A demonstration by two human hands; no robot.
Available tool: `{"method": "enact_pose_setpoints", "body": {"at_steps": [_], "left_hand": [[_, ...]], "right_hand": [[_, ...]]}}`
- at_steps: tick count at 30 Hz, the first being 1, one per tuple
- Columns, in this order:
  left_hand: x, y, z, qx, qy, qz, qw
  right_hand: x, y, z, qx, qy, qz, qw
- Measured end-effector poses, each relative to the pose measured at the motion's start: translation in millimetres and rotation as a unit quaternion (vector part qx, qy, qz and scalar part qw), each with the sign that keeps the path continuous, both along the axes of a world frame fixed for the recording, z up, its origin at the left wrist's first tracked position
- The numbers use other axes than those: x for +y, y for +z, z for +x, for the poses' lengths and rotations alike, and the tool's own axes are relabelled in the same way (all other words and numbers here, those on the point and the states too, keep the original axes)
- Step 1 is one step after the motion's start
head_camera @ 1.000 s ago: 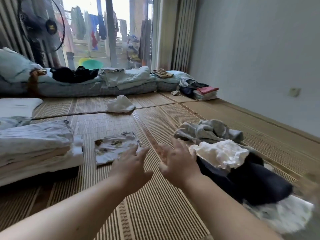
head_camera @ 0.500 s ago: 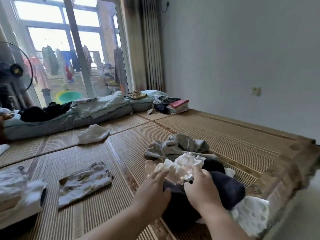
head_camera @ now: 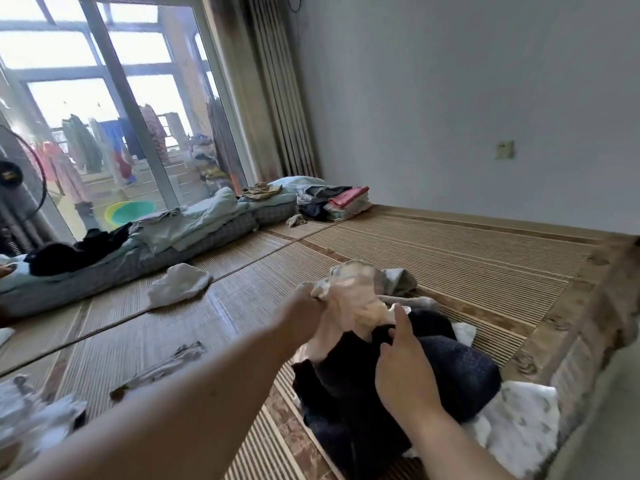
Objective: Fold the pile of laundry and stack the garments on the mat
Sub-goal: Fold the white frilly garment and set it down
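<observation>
Cream garment point(head_camera: 349, 306) in left hand point(head_camera: 304, 308), above pile point(head_camera: 450, 372); bare mat point(head_camera: 450, 258) beyond.

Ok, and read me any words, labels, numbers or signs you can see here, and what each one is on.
No text can be read in this view.
On the fan hub: a yellowish mark, too blurred to read.
On the wall plate: no marking to make out.
On the cream garment that the left hand grips: no lettering shows.
On the white printed garment: a pattern, no letters.
</observation>
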State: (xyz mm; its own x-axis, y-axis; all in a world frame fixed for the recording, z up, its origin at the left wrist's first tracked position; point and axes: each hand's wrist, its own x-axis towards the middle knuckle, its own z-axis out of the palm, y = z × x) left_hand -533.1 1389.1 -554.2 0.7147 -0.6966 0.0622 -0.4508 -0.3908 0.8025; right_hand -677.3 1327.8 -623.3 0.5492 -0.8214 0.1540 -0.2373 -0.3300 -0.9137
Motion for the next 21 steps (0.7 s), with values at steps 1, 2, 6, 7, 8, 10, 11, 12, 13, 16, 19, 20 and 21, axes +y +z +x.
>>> {"method": "enact_pose_setpoints", "body": {"at_steps": [1, 2, 6, 7, 8, 10, 11, 12, 13, 16, 19, 20, 21], "left_hand": [[12, 14, 3, 0.059, 0.0, -0.033, 0.998], [24, 29, 6, 0.111, -0.011, -0.057, 0.992], [77, 87, 4, 0.194, -0.052, -0.133, 0.97], [87, 99, 3, 0.206, -0.059, -0.15, 0.965], [98, 111, 2, 0.214, -0.065, -0.159, 0.962], [118, 133, -1, 0.219, -0.084, -0.159, 0.959], [128, 142, -3, 0.215, -0.09, -0.159, 0.959], [136, 150, -4, 0.211, -0.09, -0.162, 0.96], [146, 158, -4, 0.202, -0.089, -0.168, 0.961], [174, 179, -6, 0.199, -0.085, -0.19, 0.958], [204, 198, -11, 0.205, -0.057, -0.213, 0.953], [216, 203, -13, 0.205, -0.048, -0.222, 0.952], [228, 207, -14, 0.203, -0.036, -0.226, 0.952]], "right_hand": [[3, 0, 1, -0.005, 0.002, -0.002, 1.0], [5, 2, 2, -0.007, 0.003, -0.006, 1.0], [26, 17, 6, 0.007, 0.021, -0.028, 0.999], [30, 19, 8, 0.018, 0.023, -0.03, 0.999], [36, 23, 9, 0.027, 0.025, -0.027, 0.999], [46, 30, 12, 0.026, 0.028, -0.018, 0.999], [50, 33, 14, 0.008, 0.025, -0.018, 0.999], [53, 37, 15, -0.017, 0.018, -0.02, 0.999], [56, 41, 16, -0.047, 0.011, -0.021, 0.999], [63, 54, 18, -0.079, 0.01, -0.041, 0.996], [74, 60, 24, -0.095, 0.086, -0.033, 0.991], [80, 61, 26, -0.111, 0.114, -0.038, 0.987], [85, 61, 30, -0.125, 0.138, -0.034, 0.982]]}}
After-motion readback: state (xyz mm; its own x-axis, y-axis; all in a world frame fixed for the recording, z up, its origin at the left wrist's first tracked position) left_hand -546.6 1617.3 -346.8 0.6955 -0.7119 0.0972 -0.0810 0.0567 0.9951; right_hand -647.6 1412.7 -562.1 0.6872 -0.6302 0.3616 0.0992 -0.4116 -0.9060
